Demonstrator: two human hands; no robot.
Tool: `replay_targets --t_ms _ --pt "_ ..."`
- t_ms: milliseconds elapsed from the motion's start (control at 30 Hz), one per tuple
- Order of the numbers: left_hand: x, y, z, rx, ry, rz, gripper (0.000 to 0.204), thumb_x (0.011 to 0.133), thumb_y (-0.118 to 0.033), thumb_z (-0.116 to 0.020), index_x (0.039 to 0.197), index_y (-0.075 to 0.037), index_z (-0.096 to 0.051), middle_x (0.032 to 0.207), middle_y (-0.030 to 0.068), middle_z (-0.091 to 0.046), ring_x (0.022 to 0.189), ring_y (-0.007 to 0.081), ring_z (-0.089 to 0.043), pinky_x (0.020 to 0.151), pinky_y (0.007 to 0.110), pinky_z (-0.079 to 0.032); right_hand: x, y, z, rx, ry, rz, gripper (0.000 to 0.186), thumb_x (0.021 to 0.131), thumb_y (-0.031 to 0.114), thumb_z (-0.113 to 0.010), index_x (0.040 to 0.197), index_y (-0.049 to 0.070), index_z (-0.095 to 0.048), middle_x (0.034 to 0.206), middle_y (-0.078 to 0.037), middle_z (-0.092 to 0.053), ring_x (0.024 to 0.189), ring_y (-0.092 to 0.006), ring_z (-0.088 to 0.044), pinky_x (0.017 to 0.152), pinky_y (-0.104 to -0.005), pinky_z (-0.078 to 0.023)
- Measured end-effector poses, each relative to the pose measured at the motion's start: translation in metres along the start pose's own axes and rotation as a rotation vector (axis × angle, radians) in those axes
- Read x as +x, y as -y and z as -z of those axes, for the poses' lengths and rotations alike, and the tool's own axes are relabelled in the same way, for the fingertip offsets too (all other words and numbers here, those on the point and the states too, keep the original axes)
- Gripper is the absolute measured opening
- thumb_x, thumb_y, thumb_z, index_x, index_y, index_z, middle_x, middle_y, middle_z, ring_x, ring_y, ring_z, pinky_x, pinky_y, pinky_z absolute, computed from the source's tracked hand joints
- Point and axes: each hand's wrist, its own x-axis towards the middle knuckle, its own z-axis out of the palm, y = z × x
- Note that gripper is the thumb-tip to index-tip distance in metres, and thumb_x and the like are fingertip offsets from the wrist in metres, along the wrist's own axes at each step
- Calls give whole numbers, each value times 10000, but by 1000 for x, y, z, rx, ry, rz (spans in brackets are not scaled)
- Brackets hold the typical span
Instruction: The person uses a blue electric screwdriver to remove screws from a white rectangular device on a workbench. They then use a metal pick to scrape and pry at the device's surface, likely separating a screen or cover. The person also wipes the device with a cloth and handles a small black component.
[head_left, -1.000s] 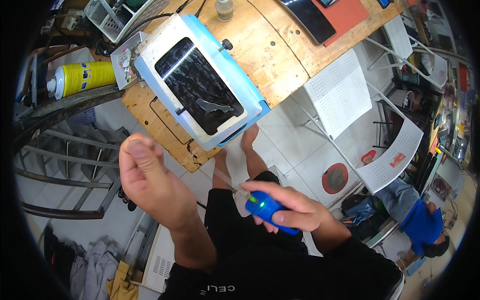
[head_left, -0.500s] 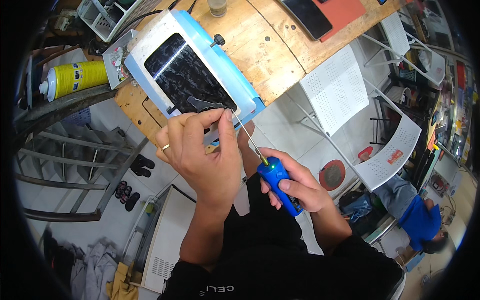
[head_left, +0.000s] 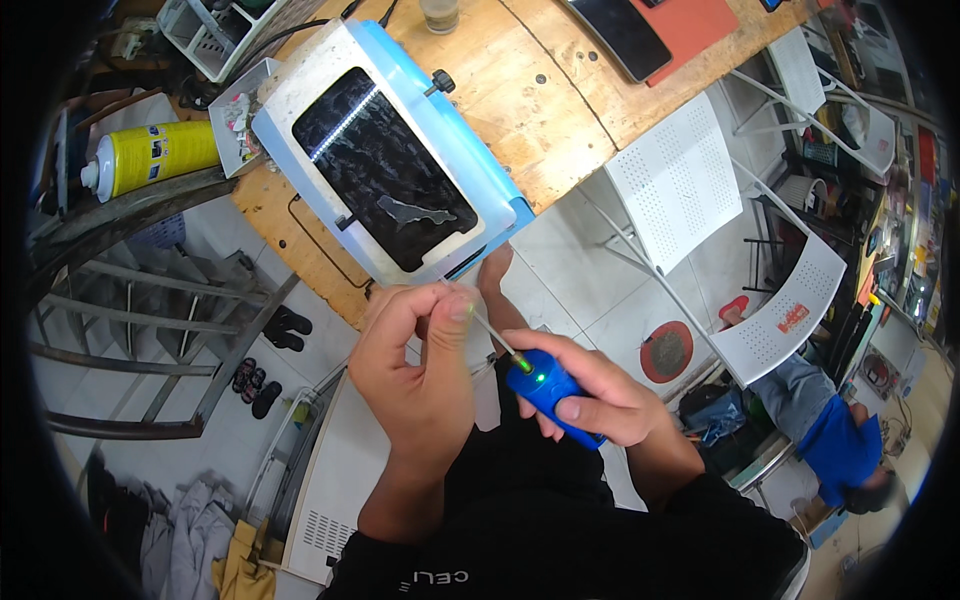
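My right hand [head_left: 610, 400] grips a blue handheld electric tool [head_left: 545, 383] with a green light on its top. A thin metal shaft [head_left: 497, 338] sticks out of it, slanting up and left. The thumb and forefinger of my left hand [head_left: 420, 360] are pinched together around the shaft near its tip. Both hands are off the near edge of a blue and white machine [head_left: 503, 197]. On its white top lies a dark phone-sized glass panel [head_left: 375, 150], smeared with residue. A loose greyish peeled flap [head_left: 412, 211] shows near the panel's lower end.
The machine stands on a wooden table [head_left: 510, 70]. A black phone [head_left: 625, 35] on an orange mat and a cup [head_left: 439, 14] are farther back. A yellow spray can [head_left: 160, 158] lies at left above metal railings. White perforated chairs [head_left: 675, 180] stand at right, with another person beyond.
Both hands have drawn back from the panel toward my body, the left one down and slightly right. The tool's tip has left the panel, and the peeled flap is now uncovered.
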Motion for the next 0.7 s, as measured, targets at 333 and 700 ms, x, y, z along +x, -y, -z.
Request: replay_targets --t_ms 333,700 --pt "41 10 27 422 -259 -299 55 948 -84 -712 923 -42 -685 880 41 -646 866 185 -545 807 322 -430 23 5 -10 47 -42 -60 650 1061 236 -494 1629 77 -220 1062 -95 -585 771 -120 -598 699 -262 -522" --pt "43 26 17 620 -254 -343 67 876 -105 -770 918 -94 -720 891 19 -656 927 245 -547 871 384 -391 37 -5 -10 169 -94 -26 624 1076 223 -498 1625 83 -237 1075 -106 -582 764 -121 -618 663 -256 -532"
